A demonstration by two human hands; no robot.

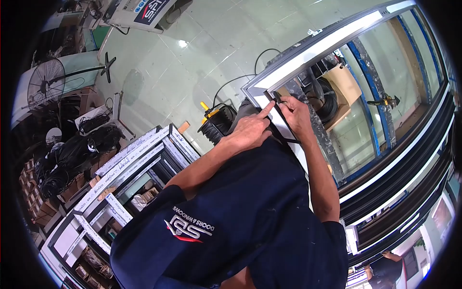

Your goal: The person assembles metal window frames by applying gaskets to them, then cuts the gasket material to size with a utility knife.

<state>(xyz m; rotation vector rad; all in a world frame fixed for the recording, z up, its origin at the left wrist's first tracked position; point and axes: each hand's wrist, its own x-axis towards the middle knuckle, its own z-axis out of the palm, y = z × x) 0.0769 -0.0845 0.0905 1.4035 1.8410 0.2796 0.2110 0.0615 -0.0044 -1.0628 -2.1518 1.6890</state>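
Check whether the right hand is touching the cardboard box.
Apart: the head view shows the speckled grey beam between the right hand and the cardboard box.

From the left hand (251, 131) and right hand (296, 115), bare floor (178, 62) opens toward ten and eleven o'clock. The cable reel (216, 126) blocks nine. The window frame's upper rail (332, 42) bars the way from twelve to two; inside it, the cardboard box (347, 89) crowds three. Toward four, gaps remain between blue-edged support bars (369, 115).
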